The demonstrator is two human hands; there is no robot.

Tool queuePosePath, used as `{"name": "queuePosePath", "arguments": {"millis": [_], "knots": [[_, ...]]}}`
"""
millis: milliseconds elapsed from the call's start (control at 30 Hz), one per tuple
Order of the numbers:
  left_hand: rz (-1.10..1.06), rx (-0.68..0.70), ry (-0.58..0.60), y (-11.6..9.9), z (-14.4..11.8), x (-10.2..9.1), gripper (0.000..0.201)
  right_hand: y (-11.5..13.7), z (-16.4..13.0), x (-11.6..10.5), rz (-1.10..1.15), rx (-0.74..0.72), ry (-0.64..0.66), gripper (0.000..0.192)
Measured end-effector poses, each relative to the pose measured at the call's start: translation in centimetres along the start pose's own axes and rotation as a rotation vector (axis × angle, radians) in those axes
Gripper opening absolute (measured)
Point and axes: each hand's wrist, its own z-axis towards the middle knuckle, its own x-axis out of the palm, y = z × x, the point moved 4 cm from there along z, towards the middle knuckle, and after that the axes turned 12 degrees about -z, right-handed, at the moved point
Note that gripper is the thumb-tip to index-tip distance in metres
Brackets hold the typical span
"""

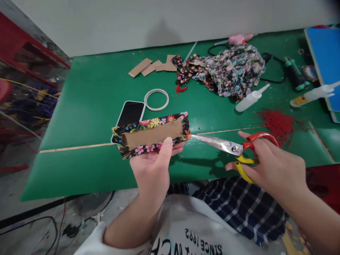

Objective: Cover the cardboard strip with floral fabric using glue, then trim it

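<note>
My left hand grips a cardboard strip from below, with the thumb on top. Dark floral fabric is folded over the strip's edges, leaving bare brown card in the middle. My right hand holds a pair of scissors with one red and one yellow handle. The blades look closed or nearly so, and their tip meets the strip's right corner, where a small frayed bit of fabric sticks up close by. Whether the tip touches the fabric I cannot tell.
On the green table lie a phone, a tape roll, cardboard pieces, crumpled floral fabric, white squeeze bottles, red tassel threads, a green-black hot glue gun and a blue board.
</note>
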Motion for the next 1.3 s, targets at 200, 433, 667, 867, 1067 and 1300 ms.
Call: {"name": "queuePosePath", "arguments": {"millis": [200,433,667,867,1067,1300], "knots": [[0.025,0.038,-0.021,0.0,-0.1,0.0,0.01,0.2,0.1,-0.3,-0.021,-0.051,-0.028,0.056],[0.016,0.037,-0.002,-0.1,-0.2,0.0,0.01,0.5,0.1,-0.5,-0.042,-0.073,-0.024,0.051],[0.024,0.051,-0.012,-0.3,-0.4,-0.1,0.013,0.6,0.1,-1.0,-0.064,-0.085,-0.02,0.057],[-0.03,0.081,0.004,-0.6,-0.8,-0.1,0.008,0.6,-0.1,-1.9,-0.029,-0.067,0.001,0.05],[-0.01,0.105,0.009,-1.0,-1.5,-0.6,0.01,0.8,-1.0,-2.8,-0.045,-0.072,-0.027,0.047],[-0.037,0.089,0.034,-1.5,-2.1,-1.5,0.012,1.0,-1.8,-3.8,-0.135,-0.037,-0.117,0.049]]}}
